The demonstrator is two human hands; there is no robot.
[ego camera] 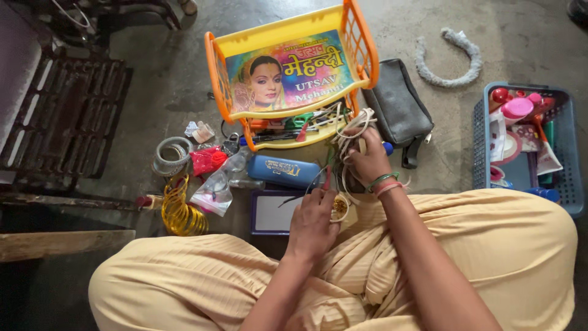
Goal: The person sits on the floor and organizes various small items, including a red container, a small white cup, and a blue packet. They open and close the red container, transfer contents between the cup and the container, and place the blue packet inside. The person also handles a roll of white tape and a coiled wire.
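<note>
Right grip: closed around a tangle of pale cords (350,132); the right hand (369,160) was just in front of the yellow-and-orange rack (288,73).
Left grip: fingers of the left hand (313,220) curled, pinching thin dark strands beside a small round tin (339,208), nearer the person than the rack.
Cords: lifted against the rack's lower shelf.
Blue tube (283,170): lay on the floor, just before the rack.
Grey pouch (399,110): right of the rack, touching it.
Yellow bangles (179,211): left of the rack, near the knee.
Blue basket (527,144): well apart, far right of the rack.
</note>
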